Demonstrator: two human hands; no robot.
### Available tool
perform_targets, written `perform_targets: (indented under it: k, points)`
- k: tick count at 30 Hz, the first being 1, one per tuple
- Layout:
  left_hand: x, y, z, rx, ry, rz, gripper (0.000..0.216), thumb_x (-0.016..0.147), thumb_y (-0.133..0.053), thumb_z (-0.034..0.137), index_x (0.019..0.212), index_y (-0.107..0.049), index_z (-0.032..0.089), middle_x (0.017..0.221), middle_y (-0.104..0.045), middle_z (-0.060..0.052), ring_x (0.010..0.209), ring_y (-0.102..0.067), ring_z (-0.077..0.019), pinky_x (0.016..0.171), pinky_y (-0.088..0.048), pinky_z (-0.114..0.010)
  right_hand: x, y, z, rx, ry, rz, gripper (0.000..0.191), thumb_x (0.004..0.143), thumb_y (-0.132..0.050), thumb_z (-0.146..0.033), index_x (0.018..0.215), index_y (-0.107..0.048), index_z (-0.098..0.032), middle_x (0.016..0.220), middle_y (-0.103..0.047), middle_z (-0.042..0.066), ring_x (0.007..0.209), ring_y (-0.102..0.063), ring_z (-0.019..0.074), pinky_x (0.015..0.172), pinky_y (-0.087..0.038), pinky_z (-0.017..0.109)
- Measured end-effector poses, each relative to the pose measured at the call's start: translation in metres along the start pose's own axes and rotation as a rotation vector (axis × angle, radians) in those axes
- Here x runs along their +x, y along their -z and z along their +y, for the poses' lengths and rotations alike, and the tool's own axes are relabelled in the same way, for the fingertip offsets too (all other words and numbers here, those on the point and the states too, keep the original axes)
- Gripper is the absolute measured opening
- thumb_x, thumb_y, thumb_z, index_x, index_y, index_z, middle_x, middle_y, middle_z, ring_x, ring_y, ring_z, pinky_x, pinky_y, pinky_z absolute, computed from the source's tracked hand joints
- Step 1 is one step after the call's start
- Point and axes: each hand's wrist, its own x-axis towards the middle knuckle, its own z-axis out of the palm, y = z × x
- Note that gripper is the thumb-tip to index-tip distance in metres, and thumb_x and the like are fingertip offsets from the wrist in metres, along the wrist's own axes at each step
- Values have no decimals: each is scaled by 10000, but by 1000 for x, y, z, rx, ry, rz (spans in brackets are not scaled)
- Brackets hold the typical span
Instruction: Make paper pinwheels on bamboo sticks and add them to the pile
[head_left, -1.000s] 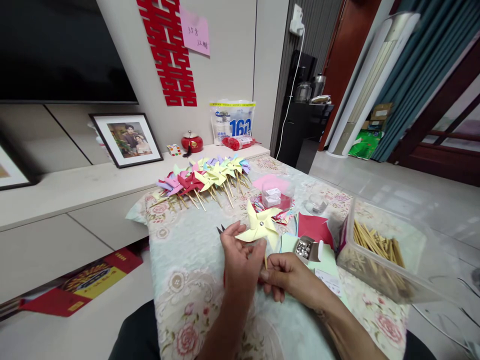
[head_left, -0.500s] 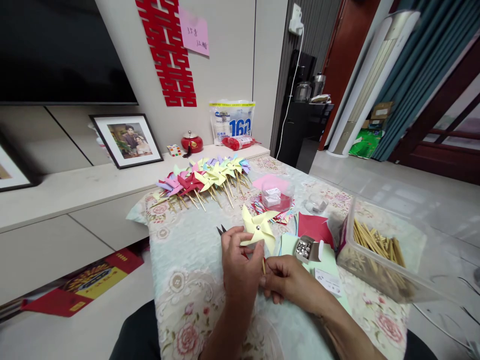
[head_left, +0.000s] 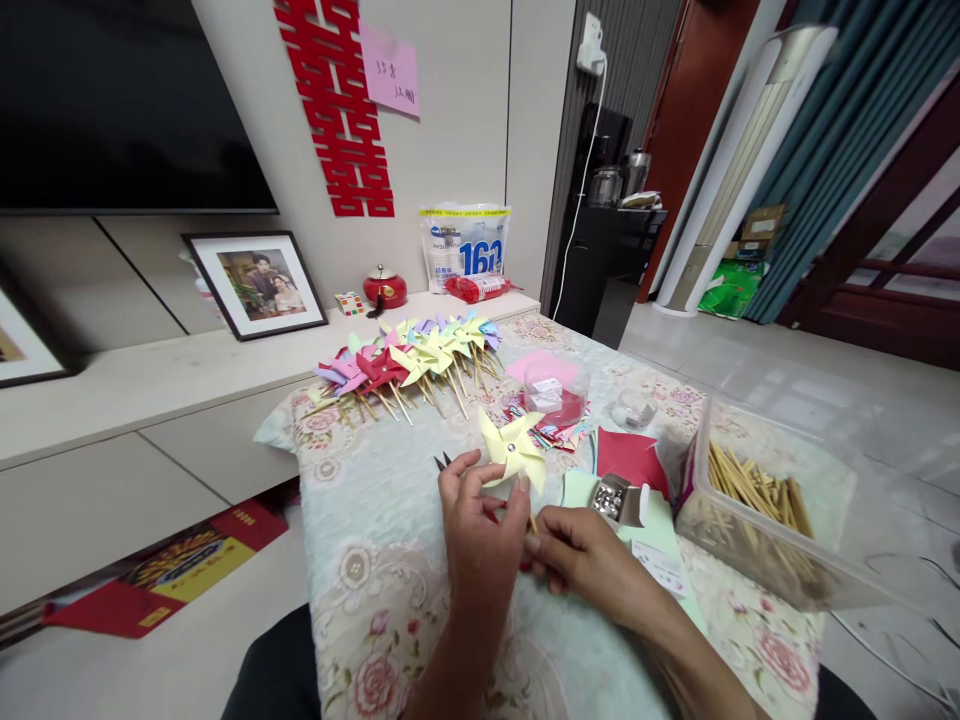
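A pale yellow paper pinwheel [head_left: 511, 450] with a silver pin at its centre faces up over the table. My left hand [head_left: 484, 510] is closed on it, thumb and fingers at the lower blades. Its wooden stick [head_left: 533, 523] shows briefly between my hands. Lower down, my right hand [head_left: 574, 550] pinches that stick. Scissors lie beneath my left hand; their dark tips [head_left: 442, 462] stick out on the left and bits of red handle show below. An open small box of silver pins [head_left: 609, 497] sits right of the pinwheel.
Finished pinwheels [head_left: 405, 360] lie piled at the table's far left. A clear round tub [head_left: 555, 390] stands on patterned paper. Red paper [head_left: 630, 458] and green sheets lie near the pin box. At right is a plastic bin [head_left: 750, 550] of wooden sticks [head_left: 750, 485].
The pinwheel has tilted and turned a little, its head shifting slightly left. Both hands keep their hold in nearly the same place.
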Motion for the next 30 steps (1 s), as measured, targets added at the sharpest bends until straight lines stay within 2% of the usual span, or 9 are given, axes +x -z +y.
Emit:
perform_targets:
  k: [4,7,11,15,20,21,23,26,30]
  points:
    - [3,6,-1,-21,-35,43,144,807,-679,295,901,-729,198,1220,-548,-119,915,-631,-203,719,-549,-293,2,7,2,-302,121,209,375,967,-466,-392,641,-496,-209,583,-553,-10,571,-506,151,563,-329,267]
    - [10,10,-7,-98,-33,122,176,840,-656,317,958,-729,210,1186,-586,-96,1050,-612,-222,829,-535,-294,1,10,2,-400,151,288,380,992,-408,-402,670,-488,-217,620,-566,6,598,-513,171,591,-327,289]
    - [18,14,-17,-172,49,114,340,847,-661,331,1172,-684,234,1233,-568,-77,981,-632,-173,892,-524,-294,-1,13,2,-386,173,349,382,1005,-368,-408,685,-472,-227,633,-569,13,604,-529,180,606,-341,297]
    - [20,15,-21,-162,52,67,383,858,-649,319,1233,-653,241,1288,-524,-88,1002,-630,-174,925,-510,-305,-1,16,1,-401,174,402,391,999,-363,-430,675,-456,-231,637,-557,18,601,-514,183,598,-337,300]
    - [17,10,-23,-233,168,98,509,856,-639,343,1341,-547,219,1181,-626,-100,955,-650,-187,816,-522,-295,-1,17,3,-226,142,411,428,974,-405,-500,662,-494,-220,601,-535,5,590,-508,175,576,-348,286]
    - [16,8,-24,-248,220,83,481,850,-638,369,1291,-579,187,1071,-666,-94,905,-653,-192,763,-520,-288,-1,17,4,-153,126,410,436,970,-409,-517,674,-516,-216,596,-533,0,581,-508,170,571,-357,280]
    - [15,5,-23,-287,316,-40,395,813,-671,412,1095,-682,136,875,-692,-77,804,-640,-194,703,-508,-281,1,15,7,-11,103,400,444,962,-416,-551,722,-559,-205,621,-559,-2,559,-507,158,565,-377,272]
    - [10,-1,-21,-400,419,-252,388,743,-747,449,933,-743,111,803,-691,-67,671,-585,-145,661,-483,-258,4,9,11,84,104,367,461,941,-441,-588,760,-589,-191,632,-591,2,531,-503,146,559,-382,268]
    - [5,-8,-20,-559,473,-398,398,706,-783,503,802,-728,120,648,-605,-8,548,-494,-100,549,-408,-221,8,-5,13,54,85,282,496,930,-437,-604,696,-579,-190,512,-516,-22,500,-487,147,541,-344,266]
